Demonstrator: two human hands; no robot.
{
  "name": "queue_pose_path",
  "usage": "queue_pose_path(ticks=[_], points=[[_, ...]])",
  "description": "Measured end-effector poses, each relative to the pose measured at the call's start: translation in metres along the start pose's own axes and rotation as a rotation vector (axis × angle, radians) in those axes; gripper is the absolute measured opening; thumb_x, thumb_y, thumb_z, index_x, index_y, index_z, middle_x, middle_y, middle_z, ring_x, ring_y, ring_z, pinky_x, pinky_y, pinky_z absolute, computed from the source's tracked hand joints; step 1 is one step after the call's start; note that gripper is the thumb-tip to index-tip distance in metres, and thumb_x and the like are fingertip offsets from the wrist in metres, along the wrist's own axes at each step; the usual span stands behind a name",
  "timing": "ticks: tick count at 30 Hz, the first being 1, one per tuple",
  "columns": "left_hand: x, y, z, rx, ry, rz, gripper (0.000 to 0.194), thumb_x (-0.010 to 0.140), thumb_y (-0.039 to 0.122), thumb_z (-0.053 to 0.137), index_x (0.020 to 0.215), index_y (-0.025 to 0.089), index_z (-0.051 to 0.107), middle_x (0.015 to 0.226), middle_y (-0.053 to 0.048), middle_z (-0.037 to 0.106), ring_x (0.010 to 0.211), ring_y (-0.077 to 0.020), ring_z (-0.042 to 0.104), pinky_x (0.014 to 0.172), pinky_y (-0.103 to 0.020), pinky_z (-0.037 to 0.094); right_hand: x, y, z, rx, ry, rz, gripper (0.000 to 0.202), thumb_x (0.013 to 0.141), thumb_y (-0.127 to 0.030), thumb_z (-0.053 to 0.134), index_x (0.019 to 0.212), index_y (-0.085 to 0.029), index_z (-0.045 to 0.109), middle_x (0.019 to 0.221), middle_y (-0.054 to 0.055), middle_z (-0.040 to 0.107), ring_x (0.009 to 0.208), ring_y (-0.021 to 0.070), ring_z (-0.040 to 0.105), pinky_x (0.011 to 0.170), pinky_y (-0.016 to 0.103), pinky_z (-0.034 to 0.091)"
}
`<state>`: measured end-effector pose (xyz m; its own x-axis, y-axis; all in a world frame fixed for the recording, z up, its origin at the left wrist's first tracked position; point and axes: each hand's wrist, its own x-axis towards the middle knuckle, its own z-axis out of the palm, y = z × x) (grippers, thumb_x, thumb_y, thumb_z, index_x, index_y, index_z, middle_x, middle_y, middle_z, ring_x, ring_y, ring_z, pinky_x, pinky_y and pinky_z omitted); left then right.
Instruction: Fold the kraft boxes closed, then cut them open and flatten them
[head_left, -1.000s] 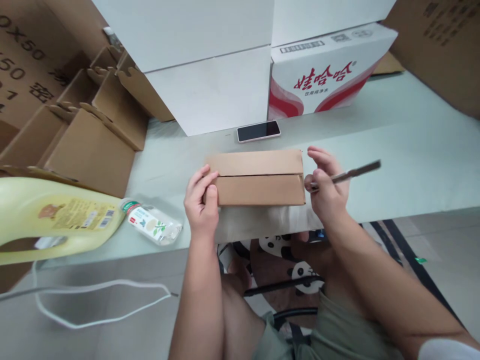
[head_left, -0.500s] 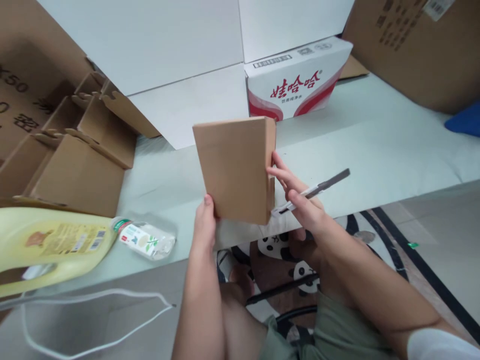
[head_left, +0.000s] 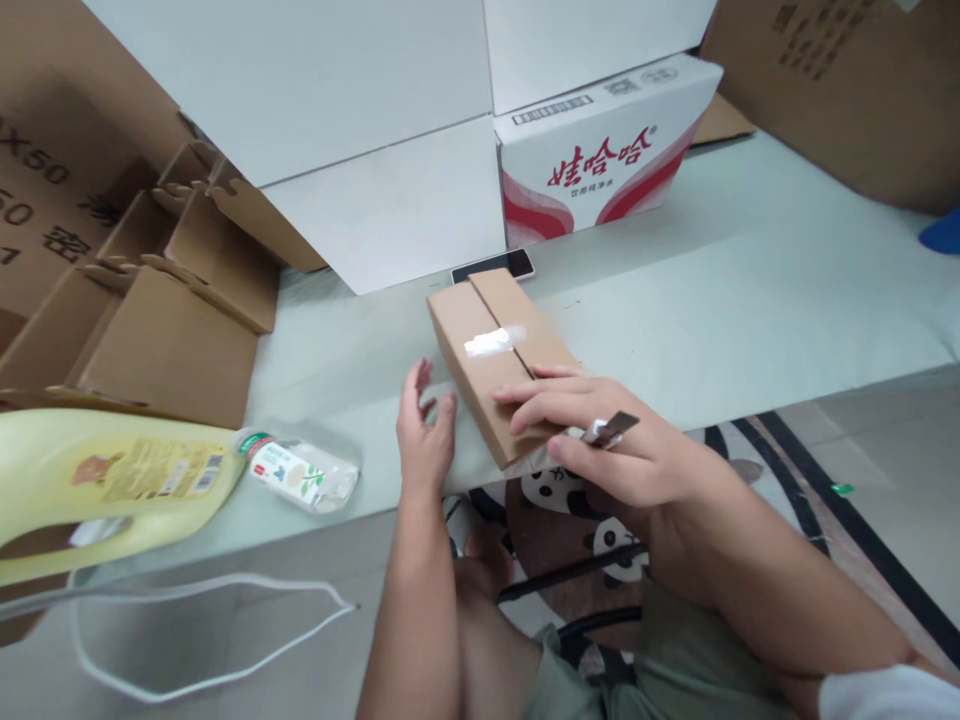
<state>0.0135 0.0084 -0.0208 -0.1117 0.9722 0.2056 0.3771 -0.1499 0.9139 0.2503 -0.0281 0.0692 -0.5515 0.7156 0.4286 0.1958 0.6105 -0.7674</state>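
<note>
A small brown cardboard box [head_left: 457,325] lies on the table with its taped seam facing up. A strip of clear tape [head_left: 491,342] crosses the seam. My right hand [head_left: 600,425] rests its fingers on the near right part of the box. Tucked in that same hand is a slim white and dark grey utility knife [head_left: 616,428], seen nearly end-on; its tip is hidden. My left hand [head_left: 426,430] is just left of the box, fingers apart and curled a little, holding nothing.
Behind the box lies a phone [head_left: 517,264], partly covered, before white cartons [head_left: 390,210] and a red-and-white carton [head_left: 600,165]. At left are cardboard dividers [head_left: 180,350], a yellow jug [head_left: 150,480] and a clear bottle [head_left: 304,475]. The table's front edge runs below my hands.
The box has gone from held up on edge to lying down, taped side up. My left hand has let go of it. My right hand has moved over its top, still with the knife.
</note>
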Motion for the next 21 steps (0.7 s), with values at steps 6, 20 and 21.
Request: queue_pose_path(ticks=[6,20,21], points=[[-0.001,0.011,0.005,0.114,0.011,0.585,0.039,0.101,0.049,0.045,0.123,0.027,0.068,0.148,-0.008,0.056,0.146,-0.0258,0.044,0.130,-0.051,0.015,0.006,-0.003,0.014,0.119,0.016,0.023,0.026,0.100,-0.037,0.046,0.081,-0.023,0.055,0.075,0.000,0.067,0.072,0.0169,0.064,0.092,0.041,0.049],[-0.004,0.015,0.015,0.171,0.019,0.637,0.039,0.102,0.045,0.041,0.124,0.024,0.066,0.140,-0.010,0.059,0.139,-0.0256,0.052,0.128,-0.057,0.020,-0.002,-0.011,0.006,0.210,0.317,0.459,0.023,0.099,-0.032,0.049,0.113,-0.024,0.065,0.082,0.001,0.064,0.062,0.0126,0.060,0.056,0.027,0.051],[-0.004,0.015,0.015,0.169,0.015,0.640,0.039,0.102,0.044,0.041,0.125,0.025,0.065,0.140,-0.010,0.059,0.139,-0.0258,0.052,0.128,-0.057,0.020,-0.003,-0.012,0.003,0.252,0.280,0.474,0.027,0.097,-0.029,0.048,0.115,-0.023,0.068,0.084,0.003,0.067,0.067,0.0146,0.063,0.060,0.029,0.054]])
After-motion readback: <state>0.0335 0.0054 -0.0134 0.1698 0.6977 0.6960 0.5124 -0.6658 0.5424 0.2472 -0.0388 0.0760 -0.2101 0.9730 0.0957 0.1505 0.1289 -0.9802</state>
